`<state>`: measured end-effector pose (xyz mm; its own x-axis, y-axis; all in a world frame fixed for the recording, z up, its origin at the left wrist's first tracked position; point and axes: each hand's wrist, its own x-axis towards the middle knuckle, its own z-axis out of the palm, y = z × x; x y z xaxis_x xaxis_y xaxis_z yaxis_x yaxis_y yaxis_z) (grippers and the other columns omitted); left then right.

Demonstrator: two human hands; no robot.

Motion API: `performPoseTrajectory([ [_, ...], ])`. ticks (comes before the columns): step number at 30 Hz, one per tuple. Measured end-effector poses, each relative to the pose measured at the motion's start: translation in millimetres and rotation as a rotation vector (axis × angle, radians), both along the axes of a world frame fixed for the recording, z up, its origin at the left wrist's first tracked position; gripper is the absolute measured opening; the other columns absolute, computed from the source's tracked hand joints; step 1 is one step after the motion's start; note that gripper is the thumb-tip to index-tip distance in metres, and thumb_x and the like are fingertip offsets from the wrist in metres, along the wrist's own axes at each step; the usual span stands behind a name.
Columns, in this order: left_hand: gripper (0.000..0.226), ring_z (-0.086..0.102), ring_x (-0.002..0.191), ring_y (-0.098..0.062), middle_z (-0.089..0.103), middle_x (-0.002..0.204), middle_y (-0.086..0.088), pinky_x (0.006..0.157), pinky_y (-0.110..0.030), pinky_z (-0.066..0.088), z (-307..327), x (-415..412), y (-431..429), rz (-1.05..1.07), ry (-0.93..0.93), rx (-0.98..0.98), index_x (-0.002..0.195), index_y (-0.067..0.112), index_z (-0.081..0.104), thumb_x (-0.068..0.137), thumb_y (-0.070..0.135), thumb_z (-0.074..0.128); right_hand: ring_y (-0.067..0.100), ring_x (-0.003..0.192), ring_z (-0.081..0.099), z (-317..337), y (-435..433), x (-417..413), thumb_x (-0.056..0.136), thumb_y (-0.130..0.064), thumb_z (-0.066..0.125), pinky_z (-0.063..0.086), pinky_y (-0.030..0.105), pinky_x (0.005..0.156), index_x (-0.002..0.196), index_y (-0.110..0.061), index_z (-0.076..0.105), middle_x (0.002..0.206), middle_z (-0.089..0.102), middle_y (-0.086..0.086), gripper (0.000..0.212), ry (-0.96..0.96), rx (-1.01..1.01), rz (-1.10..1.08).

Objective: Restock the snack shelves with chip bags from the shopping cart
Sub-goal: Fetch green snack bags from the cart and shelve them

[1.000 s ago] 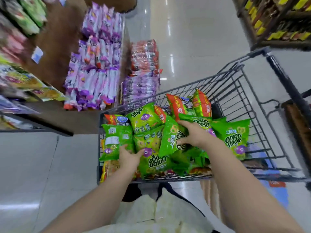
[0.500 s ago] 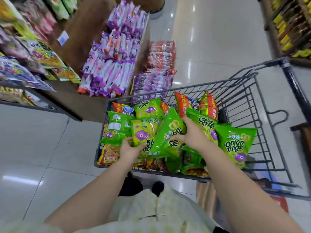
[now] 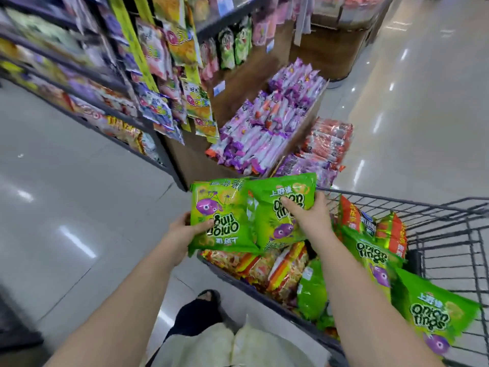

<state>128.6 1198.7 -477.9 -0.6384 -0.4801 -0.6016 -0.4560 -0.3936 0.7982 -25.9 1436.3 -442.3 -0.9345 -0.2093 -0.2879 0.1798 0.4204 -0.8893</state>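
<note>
Snack shelves [image 3: 79,83] take up the left of my feed, dark rails packed with bright packets, blurred enough that I cannot read them. Strips of hanging snack packets [image 3: 190,83] run down the shelf end nearest me. Pale glossy floor [image 3: 66,207] spreads below and away to the right.

Next in size is the shopping cart [image 3: 412,205], a dark wire basket at lower right, its near corner just in front of the person's body. Beyond it stands a wooden display bin [image 3: 232,83] heaped with purple packets [image 3: 267,128], and a stack of orange-red packs [image 3: 328,144] sits just beside that on the right.

Inside the cart I see more green Onion Rings bags [image 3: 434,313] along the right side, orange-yellow packets [image 3: 277,263] lying underneath, and red-orange bags [image 3: 391,231] toward the far wall.

Two chip bags are held up over the cart's near left corner, side by side with their edges touching. On the left green bag [image 3: 222,205] the print reads upside down. The right green bag [image 3: 275,207] sits slightly higher.

The left hand [image 3: 182,231] grips its bag at the lower left edge, thumb across the front, fingers hidden behind. The right hand [image 3: 309,215] holds the other bag from the right, fingers curled onto the printed face.

A black shoe [image 3: 203,305] shows on the floor below.
</note>
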Motion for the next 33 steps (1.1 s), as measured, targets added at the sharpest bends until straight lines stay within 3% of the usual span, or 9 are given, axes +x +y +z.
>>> performPoseTrajectory([
  [4, 0.088, 0.072, 0.079, -0.035, 0.072, 0.108, -0.014, 0.07, -0.047, 0.06, 10.4, 35.6, -50.9, 0.147, 0.027, -0.104, 0.13, 0.009, 0.053, 0.053, 0.026, 0.092, 0.028, 0.131, 0.046, 7.7, -73.7, 7.3, 0.066, -0.057, 0.08, 0.037, 0.043, 0.109, 0.149, -0.016, 0.022, 0.146, 0.045, 0.006, 0.11, -0.046, -0.033, 0.069],
  [7, 0.06, 0.07, 0.078, -0.034, 0.07, 0.109, -0.014, 0.051, -0.026, 0.054, 19.8, 59.1, -93.0, 0.287, 0.054, -0.177, 0.128, 0.008, 0.053, 0.075, 0.009, 0.081, 0.026, 0.123, 0.053, 13.7, -131.7, 14.2, 0.06, -0.063, 0.08, 0.04, 0.044, 0.107, 0.15, -0.019, 0.023, 0.145, 0.047, 0.004, 0.115, -0.065, -0.068, 0.097],
  [12, 0.065, 0.065, 0.084, -0.017, 0.066, 0.11, -0.009, 0.06, -0.025, 0.053, 24.6, 100.2, -174.3, 0.406, 0.057, -0.36, 0.131, 0.009, 0.053, 0.074, 0.006, 0.083, 0.023, 0.127, 0.049, 28.7, -256.1, 36.4, 0.044, -0.075, 0.08, 0.04, 0.044, 0.108, 0.152, -0.019, 0.022, 0.148, 0.043, 0.004, 0.134, -0.103, -0.144, 0.161],
  [17, 0.055, 0.067, 0.069, -0.005, 0.067, 0.096, -0.003, 0.05, -0.02, 0.054, 26.2, 131.0, -266.9, 0.434, 0.098, -0.338, 0.125, 0.007, 0.056, 0.076, -0.001, 0.08, 0.016, 0.106, 0.056, 33.1, -410.6, 90.1, 0.067, -0.048, 0.084, 0.049, 0.029, 0.081, 0.13, -0.022, 0.043, 0.123, 0.056, -0.005, 0.08, -0.147, -0.182, 0.321],
  [21, 0.056, 0.069, 0.082, -0.013, 0.069, 0.11, -0.007, 0.06, -0.024, 0.057, 12.3, 159.9, -363.1, 0.528, 0.075, -0.3, 0.125, 0.013, 0.058, 0.075, 0.005, 0.082, 0.027, 0.106, 0.061, 28.8, -522.9, 110.9, 0.04, -0.056, 0.088, 0.05, 0.051, 0.094, 0.127, -0.022, 0.035, 0.117, 0.057, 0.002, 0.108, -0.375, -0.178, 0.439],
  [24, 0.053, 0.069, 0.081, -0.011, 0.071, 0.104, -0.002, 0.056, -0.02, 0.053, 2.1, 176.4, -428.3, 0.561, 0.033, -0.284, 0.124, 0.016, 0.06, 0.076, 0.011, 0.082, 0.032, 0.104, 0.06, 2.4, -595.1, 107.5, 0.029, -0.032, 0.084, 0.048, 0.055, 0.091, 0.124, -0.018, 0.043, 0.123, 0.056, 0.011, 0.104, -0.599, -0.215, 0.54],
  [27, 0.05, 0.067, 0.08, -0.011, 0.069, 0.095, 0.003, 0.057, -0.022, 0.051, -5.3, 184.5, -482.8, 0.604, 0.02, -0.248, 0.123, 0.012, 0.06, 0.078, 0.01, 0.081, 0.035, 0.094, 0.057, 5.7, -647.5, 122.8, 0.043, -0.003, 0.073, 0.046, 0.058, 0.085, 0.117, -0.009, 0.049, 0.113, 0.054, 0.028, 0.078, -0.67, -0.232, 0.606],
  [29, 0.051, 0.068, 0.082, -0.016, 0.07, 0.097, 0.0, 0.062, -0.027, 0.054, -10.0, 187.7, -518.0, 0.625, 0.003, -0.219, 0.125, 0.009, 0.059, 0.078, 0.009, 0.08, 0.035, 0.096, 0.063, 5.2, -676.8, 124.9, 0.063, 0.01, 0.067, 0.046, 0.061, 0.094, 0.117, -0.006, 0.051, 0.109, 0.064, 0.02, 0.058, -0.651, -0.255, 0.635],
  [33, 0.052, 0.07, 0.084, -0.02, 0.07, 0.109, -0.009, 0.059, -0.026, 0.056, -12.9, 185.4, -587.3, 0.689, 0.006, -0.182, 0.125, 0.009, 0.057, 0.078, 0.009, 0.08, 0.033, 0.103, 0.067, -2.2, -738.4, 113.4, 0.062, -0.009, 0.084, 0.047, 0.057, 0.098, 0.132, -0.011, 0.045, 0.112, 0.071, 0.011, 0.08, -0.615, -0.285, 0.754],
])
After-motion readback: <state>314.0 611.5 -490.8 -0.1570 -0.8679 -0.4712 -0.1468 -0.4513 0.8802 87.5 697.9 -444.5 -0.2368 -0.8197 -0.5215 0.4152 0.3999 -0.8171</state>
